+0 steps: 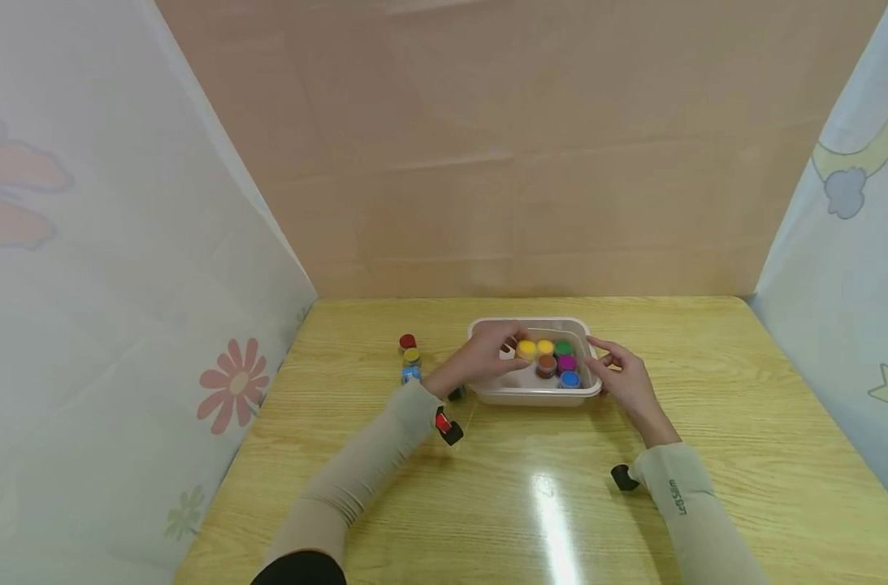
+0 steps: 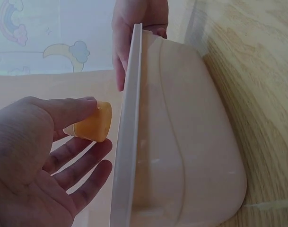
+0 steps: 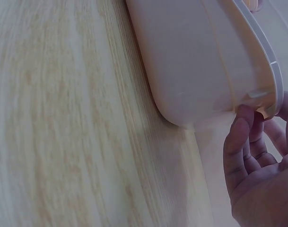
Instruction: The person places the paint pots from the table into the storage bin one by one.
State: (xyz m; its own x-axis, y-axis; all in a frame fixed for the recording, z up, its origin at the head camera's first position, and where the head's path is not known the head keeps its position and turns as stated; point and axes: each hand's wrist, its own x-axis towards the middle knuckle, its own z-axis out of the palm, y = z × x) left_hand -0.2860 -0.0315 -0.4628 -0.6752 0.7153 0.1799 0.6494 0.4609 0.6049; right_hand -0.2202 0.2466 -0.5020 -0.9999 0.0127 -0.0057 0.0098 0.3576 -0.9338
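Note:
My left hand (image 1: 490, 354) pinches a small yellow paint pot (image 2: 97, 124) between thumb and fingers, over the white plastic tub (image 1: 531, 399). Seen from the left wrist, the pot is held tilted, above the level of the tub's near rim. At the tub's right end, my right hand (image 1: 626, 382) grips the rim, its fingers curled under the lip in the right wrist view. Inside the tub, toward its right side, stand several more pots: yellow (image 1: 544, 347), green (image 1: 564, 348), brown (image 1: 546, 366), purple (image 1: 567, 364) and blue (image 1: 569, 379).
Left of the tub on the wooden table (image 1: 509, 487) stand a red pot (image 1: 408, 342), a yellow pot (image 1: 412, 357) and a blue pot (image 1: 410, 374). A dark pot (image 1: 456, 394) is partly hidden by the left wrist. A brown backdrop (image 1: 531, 162) rises behind the table.

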